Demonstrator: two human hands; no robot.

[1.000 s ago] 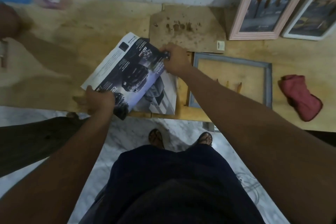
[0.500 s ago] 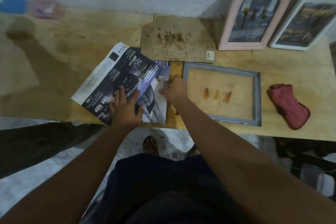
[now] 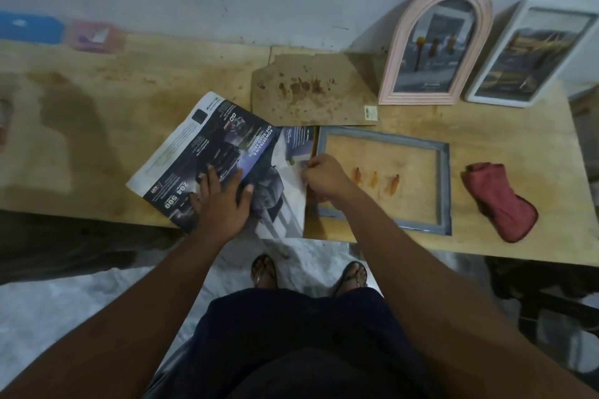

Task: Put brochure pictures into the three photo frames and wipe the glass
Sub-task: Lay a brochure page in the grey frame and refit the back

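Note:
A dark car brochure [image 3: 207, 152] lies open on the wooden table [image 3: 97, 126], hanging slightly over the front edge. My left hand [image 3: 223, 201] presses flat on its left page, fingers spread. My right hand [image 3: 324, 178] pinches the right-hand page [image 3: 285, 204] near its edge. Right beside it lies an empty grey rectangular frame [image 3: 445, 185], flat on the table. A brown backing board [image 3: 311, 91] lies behind it. A pink arched frame [image 3: 436, 42] and a white frame [image 3: 531, 55], both holding pictures, lean against the wall. A red cloth [image 3: 499, 201] sits at the right.
Blue [image 3: 29, 29] and pink [image 3: 94, 37] boxes stand at the back left against the wall. Three orange marks [image 3: 374, 178] show on the wood inside the grey frame. My sandalled feet [image 3: 264, 270] stand on the pale floor below the table's front edge.
My left hand moved from the brochure's lower corner onto its left page and pressed flat. My right hand came down from the top of the page to its right edge.

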